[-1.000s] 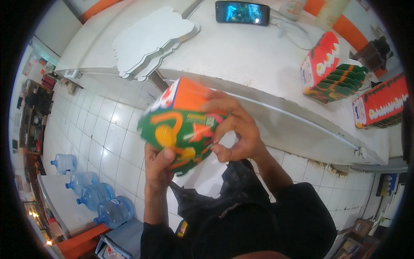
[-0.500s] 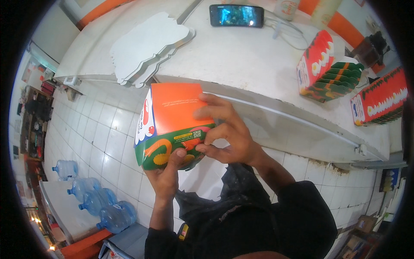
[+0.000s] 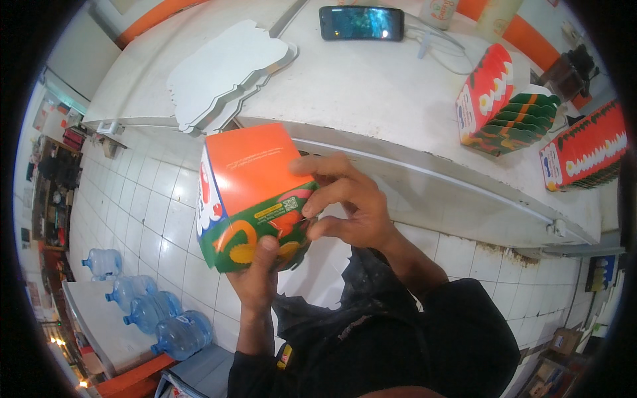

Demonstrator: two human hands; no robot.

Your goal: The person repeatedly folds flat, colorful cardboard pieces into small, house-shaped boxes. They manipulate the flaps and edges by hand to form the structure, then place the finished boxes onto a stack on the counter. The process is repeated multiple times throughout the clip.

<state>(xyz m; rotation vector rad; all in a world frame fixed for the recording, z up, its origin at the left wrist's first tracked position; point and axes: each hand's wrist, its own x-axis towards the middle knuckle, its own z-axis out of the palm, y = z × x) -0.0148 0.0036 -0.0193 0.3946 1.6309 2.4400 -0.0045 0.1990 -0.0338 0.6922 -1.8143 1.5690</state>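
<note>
A cardboard food box [image 3: 255, 159] in orange, green and white is held in front of me, tilted, over the near edge of the counter. My left hand [image 3: 255, 282] grips it from below, with the thumb against the printed green side and the other fingers hidden behind it. At the box's right edge, my right hand [image 3: 358, 205] has bent fingers on the orange panel and the corner. Its thumb lies close to the green side. The inside of the box is out of sight.
Flat white card blanks [image 3: 225, 69] lie stacked on the white counter [image 3: 358, 86]. A phone [image 3: 361, 24] stands at the back. Nested formed boxes [image 3: 507, 113] and another red-and-green stack [image 3: 584, 149] are at the right. Large blue water jugs [image 3: 182, 333] stand low at the left.
The box has shifted slightly left and turned counterclockwise, its lower side dropping a little. Both hands have moved with it, and the right fingers still touch its right edge.
</note>
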